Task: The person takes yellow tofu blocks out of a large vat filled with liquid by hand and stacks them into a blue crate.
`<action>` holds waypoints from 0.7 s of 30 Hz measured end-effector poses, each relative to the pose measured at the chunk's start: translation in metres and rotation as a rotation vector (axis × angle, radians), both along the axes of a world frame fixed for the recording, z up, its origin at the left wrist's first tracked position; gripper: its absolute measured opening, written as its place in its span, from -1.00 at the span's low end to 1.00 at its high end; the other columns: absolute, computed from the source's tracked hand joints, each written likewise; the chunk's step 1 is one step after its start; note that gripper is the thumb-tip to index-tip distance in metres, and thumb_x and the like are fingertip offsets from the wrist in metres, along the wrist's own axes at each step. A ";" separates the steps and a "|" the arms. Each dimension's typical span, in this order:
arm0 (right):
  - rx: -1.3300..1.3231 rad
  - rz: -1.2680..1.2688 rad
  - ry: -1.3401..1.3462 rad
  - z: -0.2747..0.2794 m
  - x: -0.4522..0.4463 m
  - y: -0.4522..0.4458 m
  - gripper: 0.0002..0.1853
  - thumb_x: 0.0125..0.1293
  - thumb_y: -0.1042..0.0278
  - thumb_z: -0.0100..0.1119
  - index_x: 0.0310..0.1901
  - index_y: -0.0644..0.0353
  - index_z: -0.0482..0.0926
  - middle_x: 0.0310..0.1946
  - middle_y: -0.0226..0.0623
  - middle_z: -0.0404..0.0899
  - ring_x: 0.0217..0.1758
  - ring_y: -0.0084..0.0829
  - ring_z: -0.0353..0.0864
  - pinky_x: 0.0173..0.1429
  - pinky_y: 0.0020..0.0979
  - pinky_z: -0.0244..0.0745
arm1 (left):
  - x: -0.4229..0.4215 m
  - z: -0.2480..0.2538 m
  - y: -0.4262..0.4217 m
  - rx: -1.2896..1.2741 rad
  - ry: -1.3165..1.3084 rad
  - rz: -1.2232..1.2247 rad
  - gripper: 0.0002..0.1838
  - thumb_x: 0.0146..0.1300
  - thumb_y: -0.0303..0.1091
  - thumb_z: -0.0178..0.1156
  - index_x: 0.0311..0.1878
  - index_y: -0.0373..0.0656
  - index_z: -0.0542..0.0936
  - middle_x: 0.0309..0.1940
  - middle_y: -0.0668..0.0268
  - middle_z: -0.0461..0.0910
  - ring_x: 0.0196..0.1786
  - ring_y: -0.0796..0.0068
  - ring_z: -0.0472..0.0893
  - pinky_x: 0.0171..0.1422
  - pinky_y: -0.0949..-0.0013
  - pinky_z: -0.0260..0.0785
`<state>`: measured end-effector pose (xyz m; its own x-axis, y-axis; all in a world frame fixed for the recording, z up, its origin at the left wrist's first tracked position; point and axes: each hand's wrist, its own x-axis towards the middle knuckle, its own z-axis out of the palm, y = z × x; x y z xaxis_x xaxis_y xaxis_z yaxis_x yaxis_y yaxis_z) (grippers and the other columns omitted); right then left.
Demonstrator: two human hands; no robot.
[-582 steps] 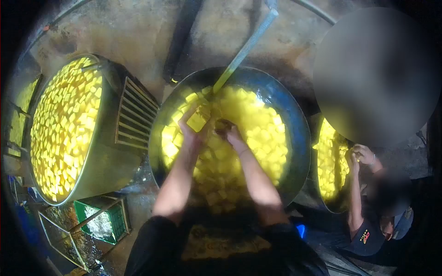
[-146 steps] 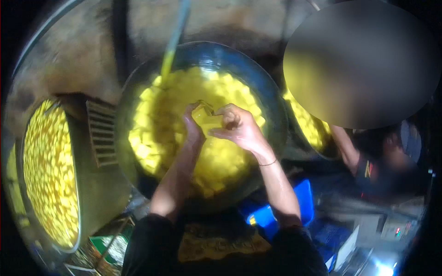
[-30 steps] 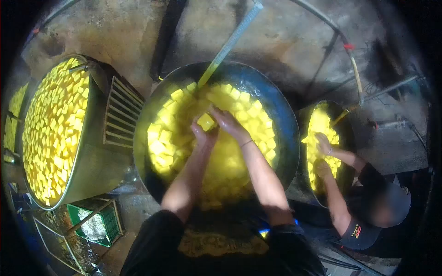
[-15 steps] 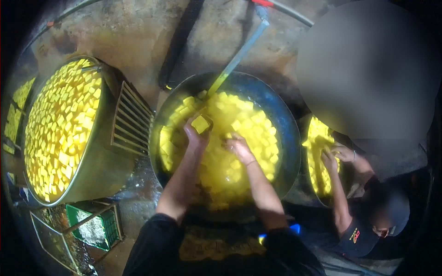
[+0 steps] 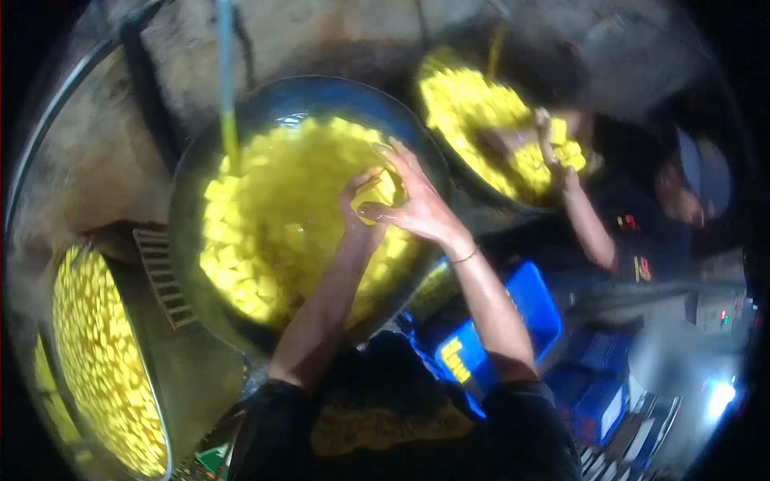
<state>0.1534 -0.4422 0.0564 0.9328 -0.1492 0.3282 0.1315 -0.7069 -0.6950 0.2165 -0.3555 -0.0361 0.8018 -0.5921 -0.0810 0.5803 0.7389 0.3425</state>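
Above the liquid in a wide, dark pan [image 5: 188, 176], my two hands meet around yellow tofu [image 5: 378, 194]. My left hand [image 5: 361, 210] cups it from the left. My right hand [image 5: 421, 204] curves over it from the right, thumb on the near side and fingers on the far side. Between the hands, I cannot make out how many pieces there are. Many yellow tofu blocks [image 5: 233, 264] crowd the rim of the murky yellow liquid below.
A blue-and-yellow pole [image 5: 228, 96] stands in the pan. Left are a slatted rack [image 5: 164, 276] and a tofu-filled vat [image 5: 104, 361]. A blue crate [image 5: 533, 309] is at right. Beyond, a co-worker's hand [image 5: 553, 148] holds tofu over a second pan [image 5: 461, 152].
My view has swung right, bringing the blue crate into sight. My right hand has come up from the liquid to my left hand, and both now surround the tofu.
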 end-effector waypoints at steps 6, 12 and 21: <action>0.599 0.044 0.102 0.012 -0.157 -0.101 -0.45 -0.04 0.25 0.38 0.04 0.22 0.52 0.17 -0.20 0.34 0.24 -0.30 0.34 0.29 -0.33 0.27 | -0.145 0.099 -0.094 0.273 -0.036 -0.252 -0.26 0.34 0.35 -0.27 0.24 -0.15 0.21 -0.14 0.30 0.50 -0.09 0.52 0.52 0.00 0.43 0.40; 1.295 -0.775 0.273 -0.088 -0.354 -0.122 -0.44 0.19 0.20 0.21 0.20 0.23 0.36 0.13 -0.25 0.40 0.13 -0.39 0.44 0.14 -0.34 0.44 | -0.235 0.028 -0.147 0.716 -0.509 -0.358 -0.37 0.43 0.04 -0.11 0.34 -0.27 0.21 0.28 0.08 0.28 0.33 0.24 0.25 0.43 0.29 0.02; 0.454 -1.211 1.020 -0.441 -0.502 -0.138 -0.28 -0.02 -0.33 0.23 0.08 0.05 0.55 0.14 -0.06 0.46 0.34 -0.06 0.21 0.15 0.05 0.32 | -0.145 0.036 -0.059 1.354 -1.085 0.174 -0.49 0.27 -0.25 0.10 0.26 -0.23 0.36 0.22 0.12 0.40 0.33 0.27 0.32 0.44 0.20 0.05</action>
